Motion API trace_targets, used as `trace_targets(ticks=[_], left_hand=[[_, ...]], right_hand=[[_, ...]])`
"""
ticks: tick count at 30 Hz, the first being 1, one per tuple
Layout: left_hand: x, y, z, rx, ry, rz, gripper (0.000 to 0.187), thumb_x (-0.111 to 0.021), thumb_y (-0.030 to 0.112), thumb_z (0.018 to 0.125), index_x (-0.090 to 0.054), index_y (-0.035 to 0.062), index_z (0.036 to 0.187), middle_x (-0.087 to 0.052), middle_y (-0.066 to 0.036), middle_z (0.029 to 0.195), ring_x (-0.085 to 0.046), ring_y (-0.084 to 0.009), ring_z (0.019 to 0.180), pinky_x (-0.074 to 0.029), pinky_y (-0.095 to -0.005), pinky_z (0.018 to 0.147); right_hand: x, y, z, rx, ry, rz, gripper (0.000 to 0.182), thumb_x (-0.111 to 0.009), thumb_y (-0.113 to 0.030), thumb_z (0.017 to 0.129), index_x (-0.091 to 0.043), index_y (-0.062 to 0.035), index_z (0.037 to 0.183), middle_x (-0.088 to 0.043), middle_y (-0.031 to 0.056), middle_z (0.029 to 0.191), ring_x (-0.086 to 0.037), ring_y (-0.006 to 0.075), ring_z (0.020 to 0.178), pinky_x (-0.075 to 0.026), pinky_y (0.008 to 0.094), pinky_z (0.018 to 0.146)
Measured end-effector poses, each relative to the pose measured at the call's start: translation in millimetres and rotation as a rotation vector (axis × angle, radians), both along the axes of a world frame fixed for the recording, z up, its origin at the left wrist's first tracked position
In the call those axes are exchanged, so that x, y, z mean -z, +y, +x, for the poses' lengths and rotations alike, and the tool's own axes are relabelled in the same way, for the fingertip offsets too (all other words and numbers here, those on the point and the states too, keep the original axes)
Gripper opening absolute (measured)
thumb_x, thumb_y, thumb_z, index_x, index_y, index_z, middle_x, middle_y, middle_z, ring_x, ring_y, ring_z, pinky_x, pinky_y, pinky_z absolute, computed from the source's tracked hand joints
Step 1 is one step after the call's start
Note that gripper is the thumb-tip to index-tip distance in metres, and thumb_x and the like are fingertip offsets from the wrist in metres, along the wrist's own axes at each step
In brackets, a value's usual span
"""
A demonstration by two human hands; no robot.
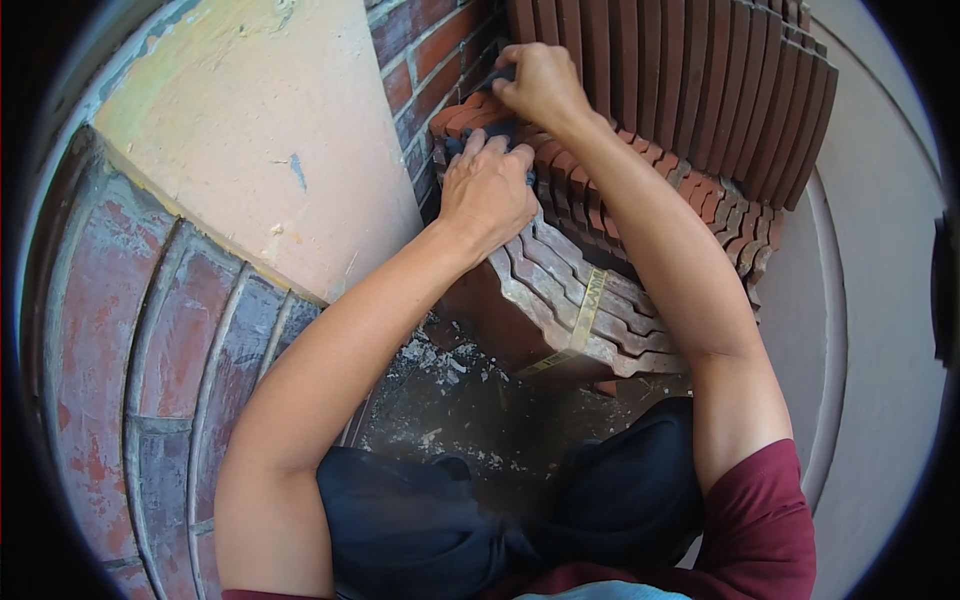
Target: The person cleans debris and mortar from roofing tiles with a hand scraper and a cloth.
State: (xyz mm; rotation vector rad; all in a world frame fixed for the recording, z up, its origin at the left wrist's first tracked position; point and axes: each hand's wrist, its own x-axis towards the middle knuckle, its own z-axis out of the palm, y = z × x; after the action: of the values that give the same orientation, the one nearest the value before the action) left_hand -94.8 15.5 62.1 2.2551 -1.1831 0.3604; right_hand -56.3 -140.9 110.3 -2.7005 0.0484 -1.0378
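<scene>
My left hand (488,192) is closed over a crumpled, dark, cloth-like piece (505,130) that lies on the near end of the stacked orange roof tiles (570,180). Farther off, my right hand (545,88) makes a fist, with a bit of the same dark material showing at its fingers beside the brick wall. Below my left hand stands a bundle of pale-edged tiles (555,270), bound with a yellow printed strap (588,312).
Tall brown tiles (680,85) stand in a row at the back right. A cream slab (260,140) and a brick wall (110,370) flank the left. White chips (450,365) litter the floor before my knees. A pale wall (870,300) is on the right.
</scene>
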Motion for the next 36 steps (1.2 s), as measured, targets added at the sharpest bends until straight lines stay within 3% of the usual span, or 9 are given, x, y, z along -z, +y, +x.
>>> trace_targets(ticks=[2,4,19,20,25,28,30,32,36], left_hand=[[-1.5,0.8,0.2,-0.007,0.012,0.027,0.028,-0.055,0.006,0.075,-0.066,-0.0029,0.099,-0.064,-0.024,0.116,-0.053,-0.0459,0.119,-0.042,-0.0490,0.107],[0.1,1.4,0.3,-0.001,-0.006,0.003,0.028,-0.055,0.005,0.075,-0.066,-0.0027,0.099,-0.064,-0.025,0.116,-0.053,-0.0462,0.119,-0.041,-0.0494,0.107],[-4.4,2.1,-0.4,0.012,0.023,0.024,0.028,-0.057,0.007,0.075,-0.064,-0.0024,0.100,-0.063,-0.026,0.114,-0.052,-0.0489,0.120,-0.041,-0.0505,0.108],[-6.2,2.2,-1.8,0.016,0.045,0.037,0.028,-0.057,0.007,0.075,-0.064,-0.0023,0.101,-0.063,-0.026,0.114,-0.052,-0.0491,0.121,-0.041,-0.0507,0.108],[-0.6,0.8,-1.2,-0.018,-0.003,0.016,0.028,-0.057,0.007,0.075,-0.065,-0.0020,0.101,-0.063,-0.025,0.115,-0.051,-0.0494,0.122,-0.042,-0.0506,0.107],[0.0,0.3,0.5,-0.020,-0.015,0.019,0.028,-0.057,0.007,0.075,-0.065,-0.0021,0.101,-0.064,-0.025,0.114,-0.052,-0.0487,0.120,-0.042,-0.0509,0.106],[-1.9,-0.8,-1.0,-0.011,-0.014,0.026,0.028,-0.057,0.007,0.075,-0.065,-0.0020,0.101,-0.064,-0.024,0.112,-0.054,-0.0473,0.118,-0.043,-0.0510,0.104],[-3.4,1.0,-1.0,-0.006,0.004,0.041,0.029,-0.057,0.007,0.075,-0.065,-0.0017,0.101,-0.064,-0.024,0.110,-0.055,-0.0453,0.115,-0.044,-0.0510,0.102],[0.6,1.3,-0.4,-0.025,-0.008,-0.003,0.027,-0.056,0.007,0.075,-0.065,-0.0011,0.099,-0.064,-0.023,0.108,-0.056,-0.0422,0.112,-0.046,-0.0498,0.098]], right_hand=[[-3.9,-0.2,-3.2,-0.038,-0.020,-0.034,0.029,-0.076,-0.014,0.074,-0.075,-0.0012,0.100,-0.070,0.0190,0.074,-0.072,0.0312,0.074,-0.057,0.0403,0.078],[-20.4,-3.7,-4.4,-0.065,0.038,0.099,0.028,-0.076,-0.015,0.075,-0.075,-0.0029,0.101,-0.071,0.0246,0.095,-0.069,0.0404,0.095,-0.055,0.0446,0.090],[-9.1,0.5,-2.5,-0.013,0.061,0.110,0.026,-0.076,-0.015,0.074,-0.075,-0.0025,0.096,-0.072,0.0245,0.093,-0.069,0.0419,0.093,-0.055,0.0453,0.090],[-2.0,2.3,-2.4,-0.018,-0.029,-0.005,0.032,-0.078,-0.018,0.073,-0.075,-0.0017,0.100,-0.071,0.0194,0.076,-0.072,0.0340,0.077,-0.057,0.0413,0.079],[-19.5,-10.4,0.3,-0.065,-0.042,0.080,0.030,-0.078,-0.016,0.074,-0.074,0.0014,0.098,-0.068,0.0167,0.066,-0.072,0.0278,0.068,-0.058,0.0382,0.073],[-15.9,-6.3,-2.7,-0.040,0.065,0.160,0.029,-0.077,-0.017,0.074,-0.075,-0.0024,0.098,-0.072,0.0241,0.093,-0.070,0.0401,0.093,-0.055,0.0451,0.090],[-5.1,2.3,-6.3,-0.027,0.077,0.130,0.028,-0.074,-0.016,0.075,-0.074,-0.0023,0.099,-0.071,0.0250,0.094,-0.069,0.0427,0.094,-0.055,0.0462,0.091],[-9.2,-0.6,-5.9,-0.032,0.063,0.117,0.028,-0.075,-0.016,0.075,-0.074,-0.0021,0.099,-0.071,0.0247,0.094,-0.069,0.0422,0.094,-0.055,0.0466,0.090],[-25.6,-9.0,-4.6,-0.032,-0.101,0.061,0.031,-0.076,-0.016,0.078,-0.073,-0.0014,0.105,-0.069,0.0176,0.068,-0.072,0.0275,0.065,-0.059,0.0382,0.069]])
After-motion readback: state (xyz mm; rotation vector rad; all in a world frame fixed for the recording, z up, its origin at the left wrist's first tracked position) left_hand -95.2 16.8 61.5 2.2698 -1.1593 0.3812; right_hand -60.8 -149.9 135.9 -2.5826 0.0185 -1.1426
